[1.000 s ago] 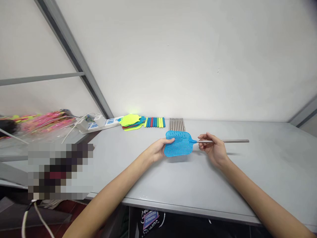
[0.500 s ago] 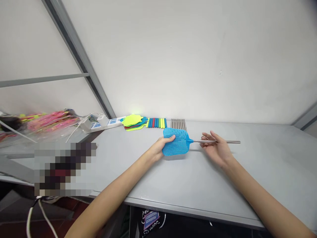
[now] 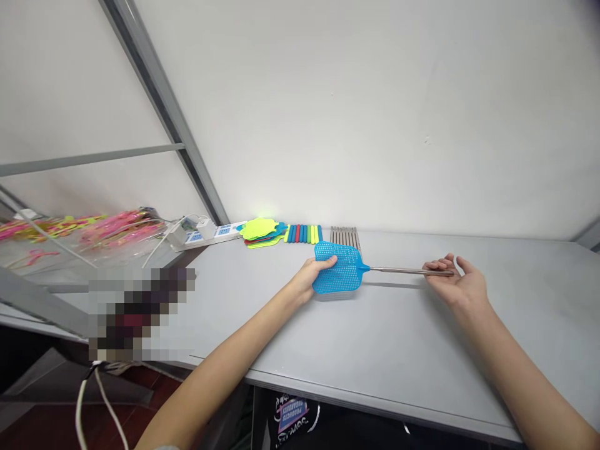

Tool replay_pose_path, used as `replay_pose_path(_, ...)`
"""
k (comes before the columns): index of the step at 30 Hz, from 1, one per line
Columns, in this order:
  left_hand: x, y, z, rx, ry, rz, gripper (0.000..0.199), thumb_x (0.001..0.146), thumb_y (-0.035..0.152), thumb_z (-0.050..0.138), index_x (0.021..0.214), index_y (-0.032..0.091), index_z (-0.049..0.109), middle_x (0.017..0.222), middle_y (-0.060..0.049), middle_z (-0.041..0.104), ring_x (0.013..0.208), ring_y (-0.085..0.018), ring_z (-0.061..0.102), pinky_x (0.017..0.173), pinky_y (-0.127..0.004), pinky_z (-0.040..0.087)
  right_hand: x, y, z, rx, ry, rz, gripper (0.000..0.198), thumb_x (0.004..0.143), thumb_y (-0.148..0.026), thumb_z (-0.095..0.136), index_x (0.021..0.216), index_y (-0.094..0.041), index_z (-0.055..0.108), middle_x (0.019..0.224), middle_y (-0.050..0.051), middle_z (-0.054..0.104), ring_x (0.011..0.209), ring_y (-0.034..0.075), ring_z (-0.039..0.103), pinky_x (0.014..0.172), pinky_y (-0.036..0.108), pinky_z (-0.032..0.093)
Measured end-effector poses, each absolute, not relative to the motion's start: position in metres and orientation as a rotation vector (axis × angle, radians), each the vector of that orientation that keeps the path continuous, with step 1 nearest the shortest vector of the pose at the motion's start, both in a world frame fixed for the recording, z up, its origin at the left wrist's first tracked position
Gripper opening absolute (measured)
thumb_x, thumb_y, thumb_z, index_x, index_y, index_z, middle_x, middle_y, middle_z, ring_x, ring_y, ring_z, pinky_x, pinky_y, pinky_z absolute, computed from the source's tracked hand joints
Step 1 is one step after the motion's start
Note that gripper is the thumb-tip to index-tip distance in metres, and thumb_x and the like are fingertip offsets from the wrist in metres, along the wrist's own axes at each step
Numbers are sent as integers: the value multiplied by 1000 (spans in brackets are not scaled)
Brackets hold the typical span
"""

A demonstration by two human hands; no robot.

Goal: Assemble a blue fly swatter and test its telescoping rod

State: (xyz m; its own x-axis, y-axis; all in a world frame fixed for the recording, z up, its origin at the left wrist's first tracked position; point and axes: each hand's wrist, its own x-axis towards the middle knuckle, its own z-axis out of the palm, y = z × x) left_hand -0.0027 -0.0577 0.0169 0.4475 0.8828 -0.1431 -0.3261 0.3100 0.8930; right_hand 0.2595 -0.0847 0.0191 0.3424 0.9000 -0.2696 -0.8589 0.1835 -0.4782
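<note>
Grey counter [image 3: 375, 337] by a white wall: left hand [image 3: 307, 280] pinches the light, floppy blue swatter head [image 3: 337, 275]; right hand [image 3: 457, 284], loosely open, cradles its stiff, slippery metal rod [image 3: 403, 270] at the end.

My left hand [image 3: 310, 279]: centre frame, forearm running up from bottom left, fingers curled in grip, thumb on top. My right hand [image 3: 457, 284]: right of centre, palm up, fingers loosely cupped, forearm from lower right corner.
</note>
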Motion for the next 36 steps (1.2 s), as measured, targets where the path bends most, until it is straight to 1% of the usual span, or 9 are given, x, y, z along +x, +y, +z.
replay_pose_path(4, -3, -59, 18, 938, 732, 898, 34, 68, 29, 65, 96, 10, 60, 101, -13, 62, 90, -25, 59, 83, -38, 45, 262, -84, 17, -631, -58, 1214, 32, 81, -10, 19, 53, -17, 33, 43, -5, 28, 33, 5, 29, 36, 17, 31)
replay_pose_path(7, -3, -59, 18, 944, 737, 904, 35, 68, 30, 65, 96, 10, 60, 101, -13, 62, 90, -26, 59, 84, -39, 44, 262, -83, 13, -636, -83, 1213, 32, 80, -10, 20, 50, -17, 29, 40, -5, 24, 31, 6, 25, 35, 18, 29)
replay_pose_path(11, -2, -61, 19, 939, 743, 902, 37, 70, 30, 63, 100, 9, 59, 103, -14, 61, 92, -26, 58, 85, -39, 44, 264, -81, 6, -641, -133, 1203, 31, 78, -10, 25, 48, -17, 27, 38, -5, 22, 30, 6, 24, 34, 17, 27)
replay_pose_path(18, 3, -65, 15, 934, 751, 889, 40, 68, 33, 64, 101, 11, 58, 104, -14, 61, 91, -26, 59, 83, -39, 45, 266, -80, 1, -655, -188, 1166, 29, 73, -11, 33, 46, -17, 27, 36, -6, 22, 29, 5, 23, 33, 18, 25)
replay_pose_path(28, 6, -70, 9, 948, 836, 968, 40, 65, 34, 67, 97, 11, 60, 99, -13, 63, 88, -26, 60, 80, -39, 47, 258, -81, -5, -661, -70, 1145, 26, 69, -8, 31, 45, -17, 27, 32, -6, 19, 26, 6, 21, 31, 17, 22)
replay_pose_path(36, 5, -70, 5, 939, 890, 936, 42, 65, 34, 68, 99, 11, 59, 102, -14, 61, 91, -26, 59, 80, -39, 47, 250, -85, 0, -629, 44, 1127, 23, 68, -6, 27, 49, -18, 27, 34, -7, 19, 27, 6, 20, 29, 17, 21)
